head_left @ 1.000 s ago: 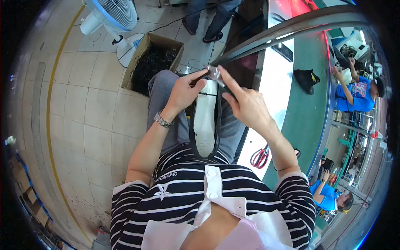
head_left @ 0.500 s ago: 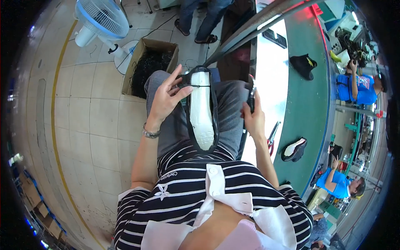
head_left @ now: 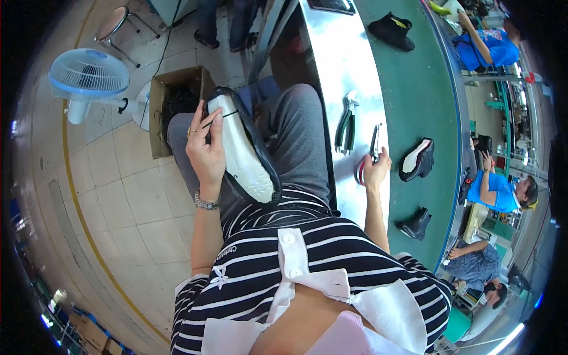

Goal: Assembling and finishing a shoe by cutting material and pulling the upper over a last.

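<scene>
A black shoe upper (head_left: 265, 155) with a white insole facing up rests over my lap, its toe tilted toward the left. My left hand (head_left: 207, 157) grips its left side, thumb and fingers beside a thin black cord that crosses the white sole. On the shiny metal bench to the right, my right hand (head_left: 377, 170) has its fingers closed on a pair of scissors (head_left: 375, 142) with red handles, blades pointing away from me. Pliers (head_left: 346, 125) with dark green grips lie on the bench, left of the scissors and touched by neither hand.
Beyond the bench (head_left: 349, 65) runs a green conveyor belt (head_left: 393, 89) carrying several dark shoes. An open cardboard box (head_left: 155, 112) with black scraps, a fan (head_left: 89, 77) and a stool (head_left: 112, 23) stand to the left. Other people work across the belt.
The pliers have left my right hand and now lie on the bench. That hand has moved onto the scissors. The shoe has swung toward the left with my left hand, and the view has turned.
</scene>
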Demonstrator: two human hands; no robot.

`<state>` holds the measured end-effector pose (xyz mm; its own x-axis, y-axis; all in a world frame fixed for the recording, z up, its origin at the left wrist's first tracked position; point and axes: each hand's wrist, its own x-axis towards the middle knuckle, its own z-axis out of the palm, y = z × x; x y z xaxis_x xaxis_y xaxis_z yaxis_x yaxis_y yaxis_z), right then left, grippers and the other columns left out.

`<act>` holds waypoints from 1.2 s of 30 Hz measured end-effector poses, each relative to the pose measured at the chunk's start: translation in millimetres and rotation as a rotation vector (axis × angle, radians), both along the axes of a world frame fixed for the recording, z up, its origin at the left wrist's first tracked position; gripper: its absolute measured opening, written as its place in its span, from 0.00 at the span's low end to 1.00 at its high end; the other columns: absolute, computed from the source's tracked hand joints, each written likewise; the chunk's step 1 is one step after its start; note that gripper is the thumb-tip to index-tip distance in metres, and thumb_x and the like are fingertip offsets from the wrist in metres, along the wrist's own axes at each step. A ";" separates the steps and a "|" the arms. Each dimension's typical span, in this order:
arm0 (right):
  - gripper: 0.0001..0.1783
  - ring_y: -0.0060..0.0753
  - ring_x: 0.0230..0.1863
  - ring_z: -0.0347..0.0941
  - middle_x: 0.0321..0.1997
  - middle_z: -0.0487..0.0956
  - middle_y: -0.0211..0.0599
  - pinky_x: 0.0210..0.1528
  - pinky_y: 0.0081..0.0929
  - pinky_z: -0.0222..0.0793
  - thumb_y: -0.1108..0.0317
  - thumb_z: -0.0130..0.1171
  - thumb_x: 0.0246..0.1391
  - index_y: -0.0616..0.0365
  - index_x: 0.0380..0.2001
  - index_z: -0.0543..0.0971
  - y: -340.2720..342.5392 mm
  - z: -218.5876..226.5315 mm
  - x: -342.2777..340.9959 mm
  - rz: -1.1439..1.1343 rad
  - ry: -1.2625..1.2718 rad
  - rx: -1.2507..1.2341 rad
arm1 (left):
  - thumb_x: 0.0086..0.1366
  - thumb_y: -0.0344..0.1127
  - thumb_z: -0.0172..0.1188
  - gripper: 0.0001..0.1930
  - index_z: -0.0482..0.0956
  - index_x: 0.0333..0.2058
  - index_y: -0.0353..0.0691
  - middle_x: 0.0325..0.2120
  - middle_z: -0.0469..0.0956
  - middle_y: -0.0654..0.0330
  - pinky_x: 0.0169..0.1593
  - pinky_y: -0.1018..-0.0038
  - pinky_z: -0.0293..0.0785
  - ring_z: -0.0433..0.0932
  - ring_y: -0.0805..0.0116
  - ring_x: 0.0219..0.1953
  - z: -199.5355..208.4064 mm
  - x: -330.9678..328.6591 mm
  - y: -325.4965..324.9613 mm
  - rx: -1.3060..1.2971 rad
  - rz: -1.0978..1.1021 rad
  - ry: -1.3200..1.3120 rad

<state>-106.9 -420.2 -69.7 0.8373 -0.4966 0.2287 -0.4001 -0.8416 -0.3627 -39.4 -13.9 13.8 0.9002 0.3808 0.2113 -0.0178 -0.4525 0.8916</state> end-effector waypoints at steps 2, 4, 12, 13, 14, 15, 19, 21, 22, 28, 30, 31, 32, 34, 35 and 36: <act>0.27 0.45 0.44 0.74 0.41 0.77 0.51 0.48 0.36 0.69 0.64 0.65 0.49 0.66 0.51 0.72 -26.1 -5.3 -23.9 0.001 0.095 0.149 | 0.65 0.34 0.58 0.09 0.84 0.40 0.39 0.51 0.76 0.49 0.47 0.72 0.72 0.78 0.60 0.48 -0.1 -0.7 -2.5 0.036 0.041 -0.065; 0.26 0.40 0.33 0.77 0.33 0.79 0.45 0.40 0.32 0.72 0.62 0.67 0.48 0.66 0.47 0.73 -29.6 -1.0 -44.8 0.006 0.118 0.117 | 0.65 0.33 0.59 0.09 0.84 0.40 0.38 0.50 0.77 0.48 0.44 0.72 0.73 0.79 0.60 0.46 -8.8 0.9 -3.7 0.008 0.049 -0.075; 0.18 0.22 0.33 0.72 0.34 0.75 0.32 0.35 0.21 0.69 0.62 0.54 0.61 0.64 0.49 0.72 42.7 82.9 -4.4 -0.152 0.185 1.447 | 0.64 0.31 0.59 0.07 0.82 0.35 0.34 0.47 0.78 0.47 0.30 0.76 0.73 0.81 0.66 0.26 -14.0 -2.7 0.7 0.129 0.078 -0.181; 0.23 0.21 0.32 0.70 0.34 0.73 0.29 0.35 0.19 0.67 0.59 0.58 0.59 0.64 0.51 0.70 56.4 92.8 3.7 0.019 0.254 1.595 | 0.64 0.30 0.59 0.07 0.81 0.36 0.33 0.47 0.78 0.48 0.34 0.75 0.74 0.82 0.65 0.31 -12.9 -2.3 -1.1 0.119 0.075 -0.166; 0.29 0.20 0.31 0.68 0.34 0.71 0.26 0.35 0.17 0.64 0.56 0.61 0.56 0.65 0.54 0.68 69.5 100.5 10.9 0.200 0.333 1.737 | 0.65 0.30 0.58 0.08 0.80 0.37 0.31 0.47 0.78 0.49 0.37 0.75 0.76 0.83 0.64 0.36 -12.3 -2.5 -0.6 0.114 0.078 -0.150; 0.37 0.19 0.30 0.66 0.32 0.68 0.25 0.34 0.17 0.63 0.52 0.66 0.50 0.66 0.55 0.68 92.0 117.1 14.9 0.292 0.446 1.692 | 0.65 0.30 0.58 0.07 0.79 0.35 0.30 0.46 0.79 0.48 0.35 0.76 0.75 0.83 0.65 0.31 -14.9 -2.3 1.1 0.137 0.093 -0.209; 0.61 0.18 0.29 0.64 0.30 0.64 0.23 0.31 0.17 0.62 0.31 0.73 0.26 0.67 0.57 0.66 157.4 158.4 24.5 0.517 0.888 1.641 | 0.64 0.31 0.59 0.07 0.79 0.31 0.33 0.45 0.79 0.47 0.30 0.74 0.74 0.81 0.62 0.26 -18.5 -2.1 -0.3 0.123 0.112 -0.199; 0.65 0.18 0.29 0.64 0.29 0.64 0.22 0.31 0.17 0.62 0.24 0.68 0.25 0.66 0.58 0.66 172.0 159.3 27.1 0.642 1.019 1.647 | 0.63 0.31 0.59 0.06 0.78 0.31 0.33 0.45 0.79 0.46 0.30 0.73 0.75 0.82 0.60 0.27 -15.4 -1.9 -0.9 0.140 0.089 -0.204; 0.65 0.17 0.29 0.64 0.30 0.64 0.23 0.32 0.17 0.62 0.24 0.67 0.26 0.66 0.59 0.65 175.8 159.7 27.7 0.653 1.058 1.680 | 0.63 0.31 0.59 0.06 0.78 0.31 0.33 0.45 0.79 0.46 0.30 0.73 0.75 0.82 0.60 0.27 -15.2 -1.4 -0.7 0.139 0.099 -0.208; 0.43 0.14 0.25 0.63 0.28 0.66 0.24 0.28 0.14 0.60 0.32 0.57 0.50 0.63 0.50 0.71 199.6 152.5 43.1 0.556 1.035 1.815 | 0.61 0.30 0.61 0.05 0.79 0.33 0.35 0.44 0.79 0.53 0.36 0.71 0.76 0.81 0.58 0.33 -17.7 -0.9 1.1 0.154 0.098 -0.283; 0.33 0.14 0.19 0.61 0.22 0.65 0.22 0.22 0.13 0.58 0.36 0.51 0.57 0.61 0.36 0.74 209.5 158.8 47.3 0.593 0.967 1.522 | 0.61 0.30 0.61 0.04 0.79 0.32 0.35 0.43 0.79 0.54 0.37 0.71 0.76 0.81 0.58 0.34 -14.3 0.5 2.2 0.153 0.093 -0.290; 0.31 0.16 0.16 0.61 0.17 0.66 0.22 0.18 0.15 0.57 0.37 0.47 0.61 0.59 0.26 0.71 209.3 149.8 43.9 0.652 0.905 1.426 | 0.61 0.29 0.61 0.04 0.79 0.32 0.35 0.43 0.79 0.55 0.38 0.71 0.76 0.81 0.58 0.35 -12.7 0.6 2.2 0.155 0.088 -0.297; 0.31 0.16 0.16 0.61 0.17 0.66 0.22 0.18 0.15 0.57 0.37 0.47 0.61 0.59 0.26 0.71 207.1 142.7 41.4 0.651 0.904 1.431 | 0.61 0.29 0.61 0.04 0.79 0.32 0.35 0.43 0.79 0.55 0.38 0.71 0.76 0.81 0.58 0.35 -12.2 -0.1 1.3 0.157 0.085 -0.296; 0.29 0.18 0.16 0.64 0.17 0.68 0.23 0.17 0.17 0.58 0.41 0.46 0.62 0.59 0.26 0.72 207.1 133.3 38.2 0.683 0.872 1.205 | 0.61 0.29 0.61 0.04 0.79 0.33 0.35 0.39 0.80 0.56 0.38 0.70 0.76 0.80 0.59 0.36 -13.0 0.3 1.5 0.173 0.099 -0.274; 0.24 0.17 0.16 0.65 0.17 0.69 0.25 0.18 0.18 0.59 0.48 0.50 0.62 0.59 0.26 0.72 208.0 132.9 34.3 0.709 0.798 1.110 | 0.61 0.29 0.61 0.04 0.79 0.33 0.35 0.39 0.80 0.56 0.38 0.70 0.76 0.80 0.59 0.36 -15.3 -0.6 0.9 0.178 0.092 -0.276; 0.24 0.17 0.16 0.65 0.17 0.69 0.25 0.18 0.18 0.59 0.48 0.50 0.62 0.59 0.26 0.72 208.9 136.9 33.4 0.708 0.790 1.116 | 0.61 0.28 0.60 0.04 0.78 0.33 0.35 0.37 0.80 0.56 0.37 0.70 0.76 0.80 0.59 0.35 -16.9 -0.8 0.1 0.162 0.108 -0.307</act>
